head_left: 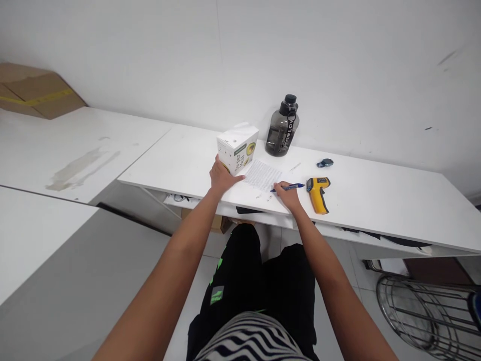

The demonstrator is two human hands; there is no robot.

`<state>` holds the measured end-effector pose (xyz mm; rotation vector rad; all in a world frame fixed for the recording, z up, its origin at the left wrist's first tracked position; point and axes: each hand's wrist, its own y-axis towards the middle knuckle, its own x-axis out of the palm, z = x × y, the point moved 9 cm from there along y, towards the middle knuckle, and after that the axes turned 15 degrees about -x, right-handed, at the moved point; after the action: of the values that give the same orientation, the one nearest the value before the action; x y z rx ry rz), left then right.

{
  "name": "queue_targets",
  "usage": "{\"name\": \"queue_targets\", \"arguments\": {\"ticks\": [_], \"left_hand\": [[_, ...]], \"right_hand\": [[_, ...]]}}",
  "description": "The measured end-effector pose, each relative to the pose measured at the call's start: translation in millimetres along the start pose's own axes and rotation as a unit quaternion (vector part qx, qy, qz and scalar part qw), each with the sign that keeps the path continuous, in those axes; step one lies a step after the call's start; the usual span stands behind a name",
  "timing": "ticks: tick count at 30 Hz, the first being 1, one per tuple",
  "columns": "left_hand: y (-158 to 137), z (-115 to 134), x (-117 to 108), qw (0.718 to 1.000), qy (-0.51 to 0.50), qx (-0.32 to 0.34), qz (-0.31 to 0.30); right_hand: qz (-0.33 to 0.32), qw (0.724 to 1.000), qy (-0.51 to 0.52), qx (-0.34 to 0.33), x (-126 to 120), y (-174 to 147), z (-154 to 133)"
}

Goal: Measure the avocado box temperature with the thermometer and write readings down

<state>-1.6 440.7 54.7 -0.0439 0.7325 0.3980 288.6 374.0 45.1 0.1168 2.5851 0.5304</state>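
- Cardboard box [41, 93] with yellow tape: far left, on the tabletop [176, 155], back by the wall.
- Left hand [223, 176]: grip slack and spread; fingers against the lower left side of the white carton [240, 150], thumb stretched out to the paper's left edge.
- White carton: upright, avocado print and "Super Meal" on one face, just behind the paper's left part.
- Paper [263, 175]: flat between the two hands, covered in lines of small writing.
- Dark bottle [280, 131]: upright behind the paper, near the wall.
- Right hand [288, 195]: grip closed round a blue pen [295, 186], tip at the paper's near right corner; contact unclear.
- Yellow pistol-shaped meter [319, 196]: lying just right of the pen.
- Small dark-blue object [325, 163]: behind the meter; identity unclear.
- Wire basket [409, 311]: lower right, below tabletop level.
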Motion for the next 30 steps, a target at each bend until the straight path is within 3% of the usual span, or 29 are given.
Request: {"name": "queue_targets", "arguments": {"ticks": [30], "left_hand": [[-1.6,2.5,-2.3,1.000,0.004,0.000,0.005]], "right_hand": [[0.030,0.999,-0.008,-0.011,-5.3,-0.1,-3.0]]}}
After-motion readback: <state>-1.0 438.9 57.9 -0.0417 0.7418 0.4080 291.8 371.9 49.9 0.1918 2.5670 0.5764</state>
